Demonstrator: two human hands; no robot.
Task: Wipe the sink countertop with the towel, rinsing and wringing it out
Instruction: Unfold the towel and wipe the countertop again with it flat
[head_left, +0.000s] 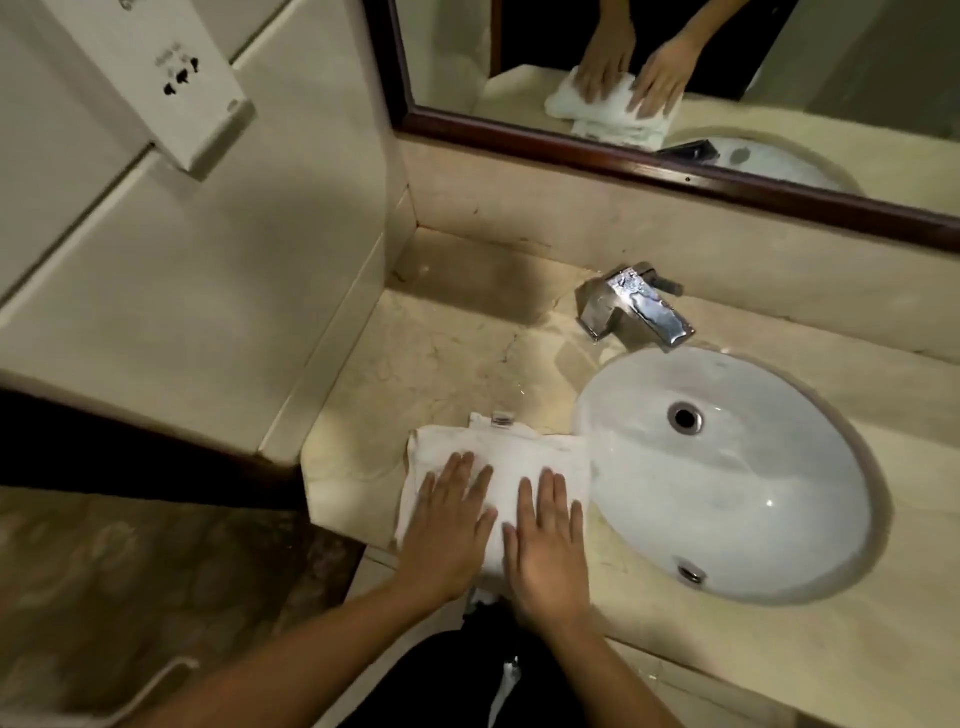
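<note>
Pressing flat on the folded white towel, my left hand and right hand lie side by side, fingers straight and slightly spread, gripping nothing. I see the towel on the beige marble countertop at its front edge, just left of the oval white sink, one corner reaching the basin's rim. A chrome faucet stands behind the basin; the mirror above reflects both hands.

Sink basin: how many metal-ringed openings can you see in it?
2. The drain sits toward the back of the sink basin, below the faucet. The overflow hole is in the near wall.
</note>
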